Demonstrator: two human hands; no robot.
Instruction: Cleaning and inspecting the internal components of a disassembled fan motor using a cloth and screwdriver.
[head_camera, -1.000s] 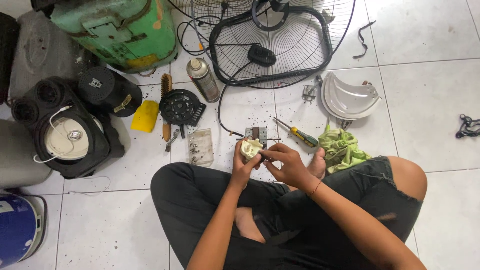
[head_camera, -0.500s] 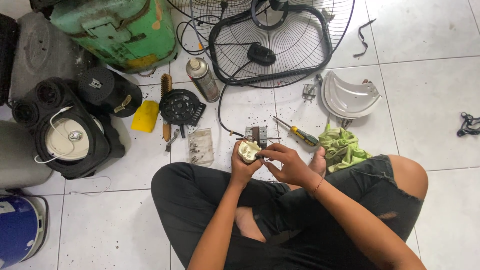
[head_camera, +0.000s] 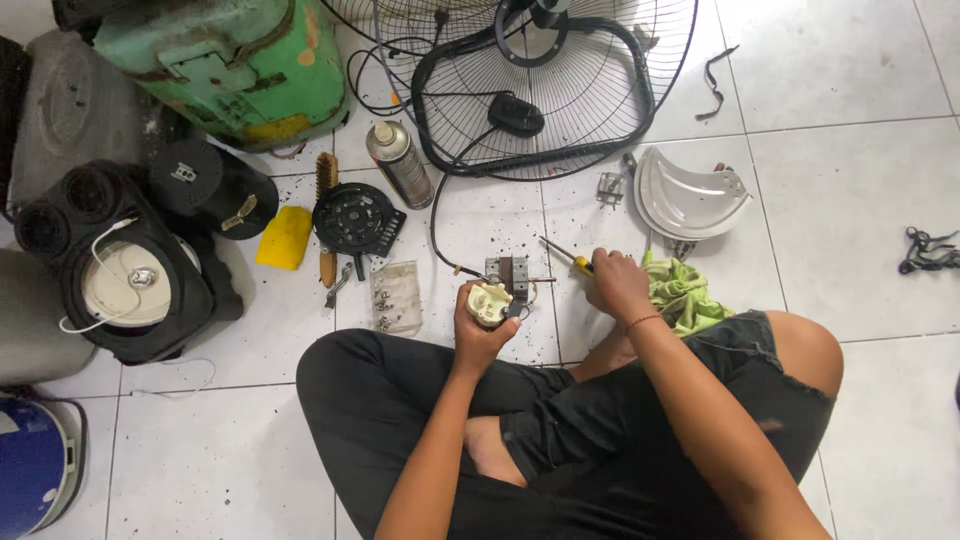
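Note:
I sit cross-legged on a white tiled floor. My left hand (head_camera: 480, 330) grips a small cream plastic fan part (head_camera: 489, 301) held up over my knee. My right hand (head_camera: 618, 283) rests on the floor to the right, closed over the yellow-handled screwdriver (head_camera: 562, 254), whose metal shaft points up and left. A small fan motor (head_camera: 512, 274) with a thin shaft lies on the tiles between the two hands. A crumpled green rag (head_camera: 684, 297) lies just right of my right hand.
A black wire fan guard (head_camera: 600, 100) and its cable lie ahead. A spray can (head_camera: 398, 162), black round part (head_camera: 352, 216), brush, yellow cloth (head_camera: 284, 236), bag of screws (head_camera: 394, 296) and white curved cover (head_camera: 690, 195) surround me. A green machine (head_camera: 230, 60) and black appliances stand left.
My right hand left the cream part and moved right and down to the screwdriver on the floor. My left hand keeps holding the part.

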